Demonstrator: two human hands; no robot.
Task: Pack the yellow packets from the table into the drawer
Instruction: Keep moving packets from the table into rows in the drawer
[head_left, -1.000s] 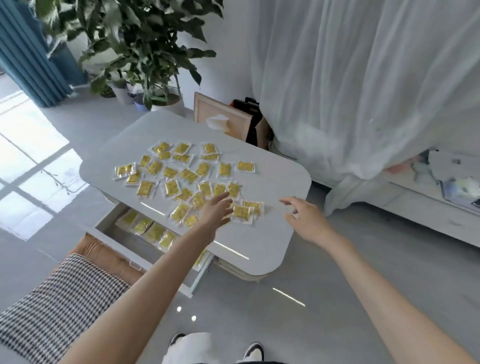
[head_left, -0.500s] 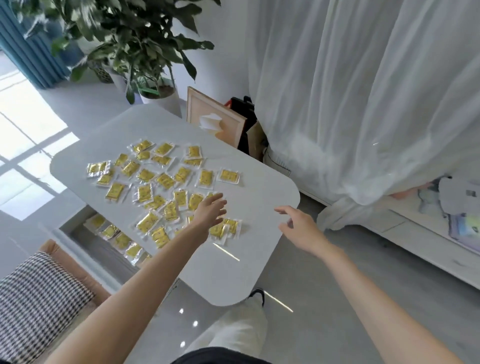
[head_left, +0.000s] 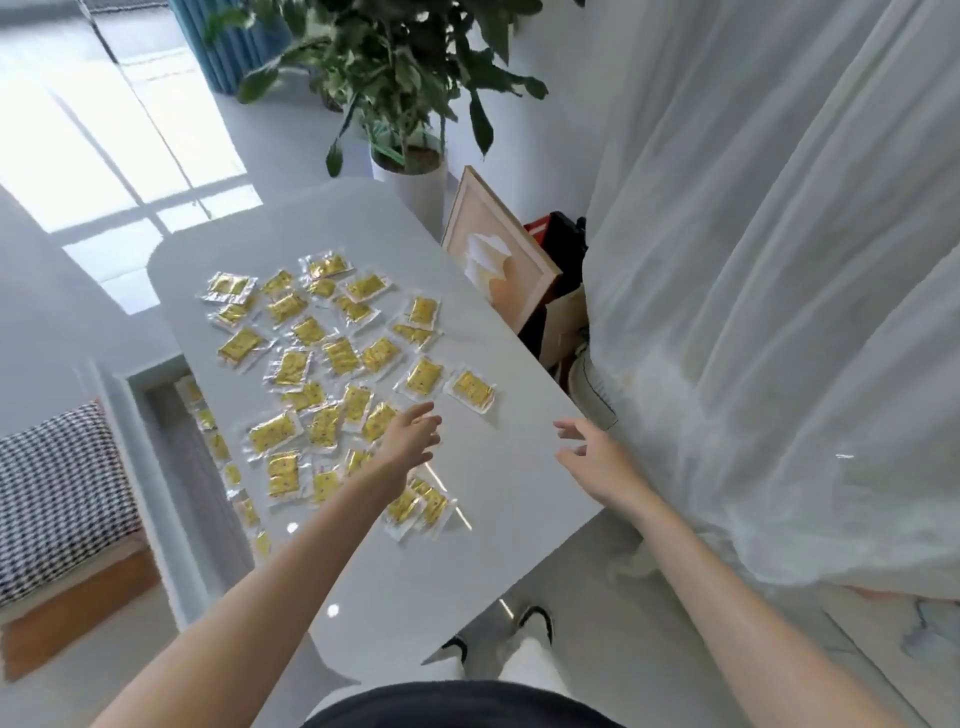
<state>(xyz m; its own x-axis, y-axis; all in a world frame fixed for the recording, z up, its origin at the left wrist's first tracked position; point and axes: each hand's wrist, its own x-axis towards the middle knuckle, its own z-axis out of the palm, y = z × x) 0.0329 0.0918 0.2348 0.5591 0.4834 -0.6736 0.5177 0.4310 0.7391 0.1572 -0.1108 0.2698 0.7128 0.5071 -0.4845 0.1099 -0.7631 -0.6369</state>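
Packets (head_left: 340, 356) mostly left on table (head_left: 498, 467), some in drawer (head_left: 136, 441). Slid left hand (head_left: 410, 436) fwd off near pile, loose, nothing held. Kept right hand (head_left: 597, 462) wide, empty too. No pick yet.

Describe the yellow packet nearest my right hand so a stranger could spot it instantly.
Start at the white table beside the sheer curtain. Follow the scatter of yellow packets to the side facing the right hand. That packet is the outlier: only bare tabletop separates it from the hand.
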